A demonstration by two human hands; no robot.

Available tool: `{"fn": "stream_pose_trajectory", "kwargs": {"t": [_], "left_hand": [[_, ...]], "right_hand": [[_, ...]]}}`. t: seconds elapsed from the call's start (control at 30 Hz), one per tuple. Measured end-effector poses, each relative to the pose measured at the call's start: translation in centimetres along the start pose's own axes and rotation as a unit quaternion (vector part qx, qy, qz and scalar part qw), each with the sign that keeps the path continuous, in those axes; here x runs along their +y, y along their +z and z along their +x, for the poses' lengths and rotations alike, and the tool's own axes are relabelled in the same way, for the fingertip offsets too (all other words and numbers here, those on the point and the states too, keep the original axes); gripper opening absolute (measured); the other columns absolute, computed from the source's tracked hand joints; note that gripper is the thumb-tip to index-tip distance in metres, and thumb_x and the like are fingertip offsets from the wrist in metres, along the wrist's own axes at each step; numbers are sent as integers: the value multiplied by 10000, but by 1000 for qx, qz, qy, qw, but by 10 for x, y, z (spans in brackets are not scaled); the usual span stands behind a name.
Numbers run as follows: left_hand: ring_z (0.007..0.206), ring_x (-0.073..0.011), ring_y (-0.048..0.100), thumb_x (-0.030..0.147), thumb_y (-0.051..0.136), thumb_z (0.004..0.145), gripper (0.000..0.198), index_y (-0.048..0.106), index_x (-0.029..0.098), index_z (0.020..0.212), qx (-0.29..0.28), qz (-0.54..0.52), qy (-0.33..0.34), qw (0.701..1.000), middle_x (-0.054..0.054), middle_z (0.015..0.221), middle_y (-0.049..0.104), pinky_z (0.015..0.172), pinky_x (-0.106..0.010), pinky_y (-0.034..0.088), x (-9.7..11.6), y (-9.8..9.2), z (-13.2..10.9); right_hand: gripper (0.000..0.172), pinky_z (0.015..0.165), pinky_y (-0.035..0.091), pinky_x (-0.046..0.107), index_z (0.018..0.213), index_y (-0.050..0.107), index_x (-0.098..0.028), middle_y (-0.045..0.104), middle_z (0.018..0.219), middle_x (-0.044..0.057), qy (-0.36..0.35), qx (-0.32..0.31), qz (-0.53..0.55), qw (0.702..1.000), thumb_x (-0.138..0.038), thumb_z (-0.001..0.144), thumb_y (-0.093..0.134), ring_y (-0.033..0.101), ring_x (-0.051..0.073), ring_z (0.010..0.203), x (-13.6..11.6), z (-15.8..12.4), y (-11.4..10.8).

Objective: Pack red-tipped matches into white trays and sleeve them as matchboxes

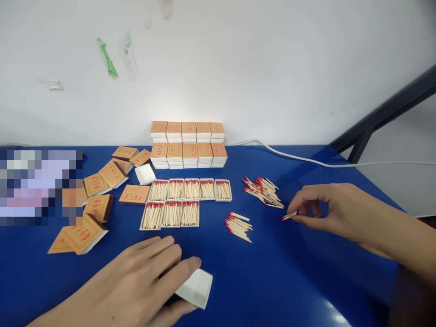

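Blue counter (pixel 272 281) up against a white wall (pixel 272 68), and from where I'm standing the left hand (pixel 143 277) has its fingers gripping a white tray (pixel 196 287) near the filled trays (pixel 180 213); right hand (pixel 330 209) is pinching some matches (pixel 289 216) just beside a loose pile (pixel 264 190).

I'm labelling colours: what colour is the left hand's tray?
The tray is white; head view shows it.

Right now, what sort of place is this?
Likely an indoor tabletop workspace, judging by the blue table, stacked matchboxes and loose matches in two piles. Home or workshop, I can't tell.
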State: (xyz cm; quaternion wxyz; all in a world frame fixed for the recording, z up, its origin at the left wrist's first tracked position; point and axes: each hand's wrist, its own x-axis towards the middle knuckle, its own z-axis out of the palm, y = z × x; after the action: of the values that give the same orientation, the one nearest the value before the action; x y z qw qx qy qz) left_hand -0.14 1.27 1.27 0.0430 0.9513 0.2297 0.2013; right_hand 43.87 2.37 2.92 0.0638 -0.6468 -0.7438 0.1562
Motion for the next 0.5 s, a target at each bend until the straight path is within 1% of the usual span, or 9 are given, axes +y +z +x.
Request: {"fn": "stream_pose_trajectory", "kwargs": {"t": [0.1, 0.2, 0.3, 0.37, 0.43, 0.5], "left_hand": [[908, -186, 763, 412, 324, 1309, 502, 785, 218, 1346, 6, 6, 2, 1000, -6, 1015, 825, 901, -345, 543, 0, 0, 0], [942, -187, 770, 412, 331, 1309, 486, 777, 226, 1361, 0, 1, -1, 1000, 4, 1031, 828, 942, -348, 540, -1, 0, -1], [965, -189, 772, 428, 351, 1306, 475, 777, 226, 1367, -1, 3, 0, 1000, -3, 1053, 828, 946, -345, 541, -1, 0, -1], [954, -191, 770, 426, 345, 1306, 488, 786, 219, 1341, 4, 4, 2, 1000, -4, 1026, 823, 941, -345, 543, -1, -1, 1], [944, -192, 773, 415, 321, 1310, 507, 788, 217, 1324, 6, 7, 2, 1000, 2, 1005, 822, 939, -348, 545, -1, -2, 3], [918, -191, 776, 407, 285, 1313, 532, 783, 219, 1318, 6, 8, 2, 1000, 11, 995, 825, 918, -358, 550, 0, -1, 5]], "right_hand": [[196, 637, 542, 375, 909, 863, -316, 810, 826, 16, 10, -27, 0, 1000, -467, 1008, 787, 744, 233, 686, -5, -1, -1], [226, 667, 549, 377, 923, 848, -319, 804, 842, 9, 3, -45, 19, 999, -481, 1039, 740, 737, 227, 706, -19, 0, 0], [201, 664, 537, 371, 923, 834, -316, 800, 854, 7, -24, -26, 39, 999, -435, 1042, 723, 724, 220, 708, -38, 2, 4], [224, 663, 525, 364, 940, 831, -307, 800, 867, 8, -30, -1, 54, 998, -439, 1071, 707, 711, 210, 704, -52, 5, 8], [218, 633, 493, 349, 942, 828, -299, 786, 837, -2, -30, 19, 71, 997, -437, 1073, 724, 677, 190, 669, -65, 7, 11], [168, 614, 473, 329, 919, 815, -295, 765, 799, -22, -38, 26, 101, 994, -383, 1047, 752, 648, 169, 649, -77, 8, 14]]}}
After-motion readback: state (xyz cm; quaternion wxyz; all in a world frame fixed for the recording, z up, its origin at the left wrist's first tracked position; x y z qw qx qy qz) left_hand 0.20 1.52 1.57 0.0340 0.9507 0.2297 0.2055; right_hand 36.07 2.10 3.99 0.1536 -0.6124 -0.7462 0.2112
